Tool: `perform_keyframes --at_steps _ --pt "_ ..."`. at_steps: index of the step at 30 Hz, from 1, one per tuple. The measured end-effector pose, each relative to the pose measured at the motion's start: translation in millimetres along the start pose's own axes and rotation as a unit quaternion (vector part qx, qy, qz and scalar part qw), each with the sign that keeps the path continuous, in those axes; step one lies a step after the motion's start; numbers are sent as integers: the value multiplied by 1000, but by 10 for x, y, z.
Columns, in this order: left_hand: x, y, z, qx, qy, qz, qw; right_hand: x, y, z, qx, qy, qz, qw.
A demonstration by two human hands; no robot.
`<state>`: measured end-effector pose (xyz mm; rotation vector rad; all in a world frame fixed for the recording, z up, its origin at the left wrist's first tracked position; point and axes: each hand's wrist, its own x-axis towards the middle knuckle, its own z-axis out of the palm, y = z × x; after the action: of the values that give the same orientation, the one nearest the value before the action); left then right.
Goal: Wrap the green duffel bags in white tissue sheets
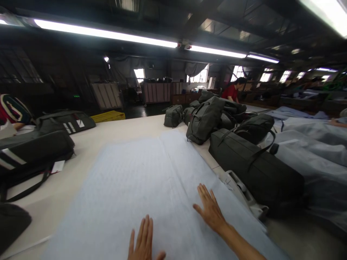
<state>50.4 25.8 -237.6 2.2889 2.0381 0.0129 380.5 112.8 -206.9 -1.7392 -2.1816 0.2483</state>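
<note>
A large translucent, pale bluish plastic sheet [127,187] lies spread over the white table, with a crease running along its right half. My left hand [143,242] is at the bottom middle, palm down over the sheet, fingers stretched forward and thumb out; its wrist is out of view. Further right and forward, my right hand [210,209] is also palm down over the sheet, fingers extended and thumb apart. Neither hand holds anything. A grey plastic tape dispenser-like holder [245,195] sits by the sheet's right edge, near my right hand.
Dark duffel bags [255,166] are heaped along the right side. More dark bags with white stripes [35,151] lie at the left on the white table [141,126]. Crumpled plastic sheeting [322,155] lies far right. A person in red [230,92] works behind; another person's sleeve [15,108] shows left.
</note>
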Motion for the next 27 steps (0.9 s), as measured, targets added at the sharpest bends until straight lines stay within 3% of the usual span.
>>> perform_keyframes --at_steps 3,5,8,12,15,19,23,27 --pt "688 -75 -91 29 96 8 995 693 -196 240 -3 -48 77 996" --pt "1016 -131 -35 41 119 8 992 914 -257 450 -5 -58 86 995" --pt "1226 -218 179 46 111 29 992 931 -214 711 -10 -21 52 998" --pt "1205 -245 323 39 128 22 991 809 -76 838 5 36 -8 999" --pt "1183 -169 170 0 124 8 992 817 -45 814 47 72 -31 996" --pt "1226 -36 -147 -66 76 -21 995 913 -119 689 159 118 -13 980" --pt "1301 17 -295 -78 43 -13 996 1013 -192 442 319 84 97 939" --pt "1355 5 -302 -87 34 3 996 1100 -162 96 395 41 165 903"
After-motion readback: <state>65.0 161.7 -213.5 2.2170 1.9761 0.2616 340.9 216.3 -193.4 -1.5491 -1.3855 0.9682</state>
